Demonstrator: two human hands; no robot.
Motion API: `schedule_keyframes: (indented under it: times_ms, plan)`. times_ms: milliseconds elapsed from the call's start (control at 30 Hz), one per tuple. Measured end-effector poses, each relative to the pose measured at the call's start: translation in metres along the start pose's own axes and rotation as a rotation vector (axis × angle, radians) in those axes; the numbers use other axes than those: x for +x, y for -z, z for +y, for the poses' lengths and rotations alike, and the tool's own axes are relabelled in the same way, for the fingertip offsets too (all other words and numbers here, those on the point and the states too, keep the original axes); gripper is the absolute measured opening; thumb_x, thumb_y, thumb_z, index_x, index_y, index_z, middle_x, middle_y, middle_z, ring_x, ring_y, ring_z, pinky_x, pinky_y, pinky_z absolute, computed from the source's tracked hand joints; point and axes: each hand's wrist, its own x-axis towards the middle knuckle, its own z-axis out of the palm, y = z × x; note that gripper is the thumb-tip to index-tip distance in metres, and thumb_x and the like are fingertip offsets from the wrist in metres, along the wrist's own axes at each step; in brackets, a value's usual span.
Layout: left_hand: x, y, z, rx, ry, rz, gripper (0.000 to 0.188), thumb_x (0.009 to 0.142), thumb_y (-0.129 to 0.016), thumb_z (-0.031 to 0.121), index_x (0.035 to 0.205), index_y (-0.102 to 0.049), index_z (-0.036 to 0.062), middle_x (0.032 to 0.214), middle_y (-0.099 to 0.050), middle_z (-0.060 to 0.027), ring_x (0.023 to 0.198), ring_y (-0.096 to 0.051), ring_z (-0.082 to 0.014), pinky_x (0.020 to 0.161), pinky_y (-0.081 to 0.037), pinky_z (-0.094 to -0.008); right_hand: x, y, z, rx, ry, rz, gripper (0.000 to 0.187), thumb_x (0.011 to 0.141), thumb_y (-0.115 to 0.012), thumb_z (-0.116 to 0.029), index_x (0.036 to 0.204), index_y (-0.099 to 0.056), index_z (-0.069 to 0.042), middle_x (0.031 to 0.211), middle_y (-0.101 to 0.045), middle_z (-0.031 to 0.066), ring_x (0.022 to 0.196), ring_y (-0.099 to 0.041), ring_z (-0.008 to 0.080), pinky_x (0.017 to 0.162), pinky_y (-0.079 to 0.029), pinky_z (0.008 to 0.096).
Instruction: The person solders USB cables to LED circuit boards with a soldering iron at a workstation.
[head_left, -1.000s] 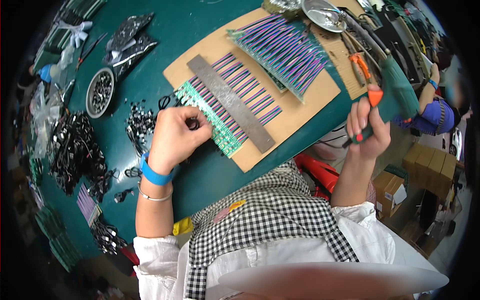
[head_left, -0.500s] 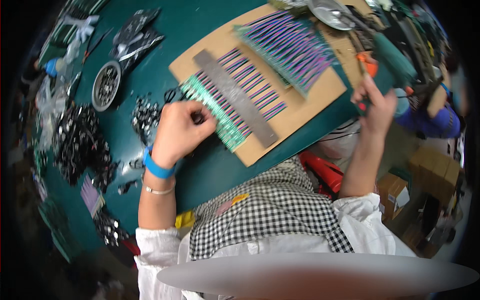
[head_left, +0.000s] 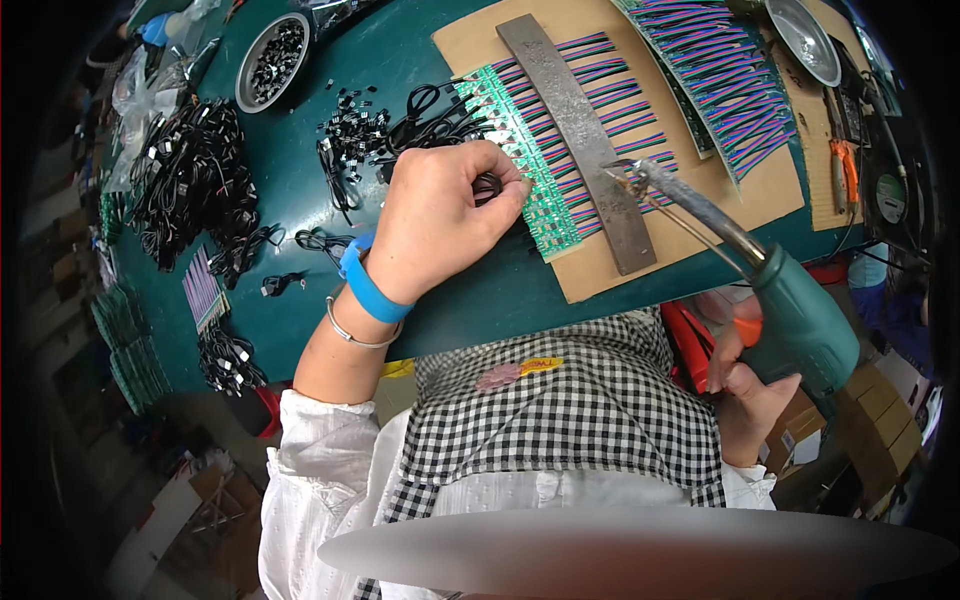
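Left hand (head_left: 455,215): thumb and forefinger pinched on a black cable (head_left: 486,188), coil showing inside the curl. Fingertips sit at the near edge of the green circuit board (head_left: 545,200); can't tell if the cable end touches a pad. Right hand (head_left: 745,390): wrapped on the green handle of a soldering gun (head_left: 805,315), partly hidden by it. Gun's tip is over the metal bar (head_left: 580,140); contact not readable.

Board lies on a cardboard sheet (head_left: 590,285) on the green table (head_left: 450,325). Bar lies across its coloured wires, wire ends poking out the far side. A stack of wired boards (head_left: 715,80) sits right of it, on the same sheet.

Containers:
- Round metal dish (head_left: 246,95), upper left: small black parts (head_left: 275,60), well filled, walls visible around them.
- Oval metal dish (head_left: 805,38), upper right: tilted, grey inside showing.
- Black plastic bag (head_left: 345,12), top edge, beside the round dish: contents hidden, cut off by frame.
- Clear plastic bags (head_left: 135,95), far left: crumpled, contents unclear.
- Cardboard boxes (head_left: 885,420), lower right, below table level: contents not visible.

Loose, no container: small black connectors (head_left: 355,120) scattered between round dish and left hand; big black cable pile (head_left: 190,180) at left. Orange-handled pliers (head_left: 845,175) at right, below the oval dish.
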Motion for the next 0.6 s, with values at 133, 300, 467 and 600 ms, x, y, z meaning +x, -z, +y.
schedule_keyframes:
  times_ms: [133, 300, 467, 600]
  plan:
    - [-0.001, -0.006, 0.001, 0.011, -0.035, 0.041, 0.013, 0.077, -0.073, 0.009, 0.073, -0.065, -0.0011, 0.059, -0.061, -0.0040, 0.052, -0.052, -0.0045, 0.049, -0.043, -0.0216, -0.003, -0.001, 0.002, -0.005, -0.133, -0.028, 0.058, 0.075, -0.078, -0.013, 0.120, -0.048, 0.011, 0.093, -0.056, 0.0148, 0.054, -0.053, 0.0146, 0.046, -0.042, 0.0229]
    - [-0.001, -0.005, 0.002, 0.054, -0.056, 0.063, 0.013, 0.076, -0.074, 0.009, 0.072, -0.065, -0.0006, 0.057, -0.060, -0.0040, 0.050, -0.052, -0.0050, 0.048, -0.042, -0.0217, -0.003, -0.001, 0.009, 0.036, -0.225, -0.136, 0.055, 0.076, -0.074, -0.003, 0.123, -0.048, 0.010, 0.109, -0.058, 0.0193, 0.062, -0.057, 0.0156, 0.051, -0.047, 0.0240]
    - [0.005, 0.000, 0.002, 0.069, -0.011, -0.009, 0.013, 0.075, -0.073, 0.009, 0.071, -0.064, -0.0005, 0.057, -0.060, -0.0043, 0.050, -0.052, -0.0057, 0.049, -0.043, -0.0215, 0.003, -0.016, 0.011, -0.062, -0.219, -0.096, 0.052, 0.079, -0.077, -0.021, 0.113, -0.047, 0.004, 0.067, -0.054, 0.0078, 0.050, -0.053, 0.0147, 0.047, -0.044, 0.0238]
    - [0.005, -0.004, -0.002, 0.037, -0.045, 0.017, 0.014, 0.075, -0.072, 0.009, 0.070, -0.063, -0.0004, 0.057, -0.060, -0.0042, 0.050, -0.052, -0.0059, 0.049, -0.043, -0.0214, 0.003, -0.017, 0.013, -0.066, -0.254, -0.085, 0.047, 0.079, -0.077, -0.019, 0.108, -0.047, 0.004, 0.067, -0.054, 0.0086, 0.051, -0.053, 0.0154, 0.048, -0.044, 0.0241]
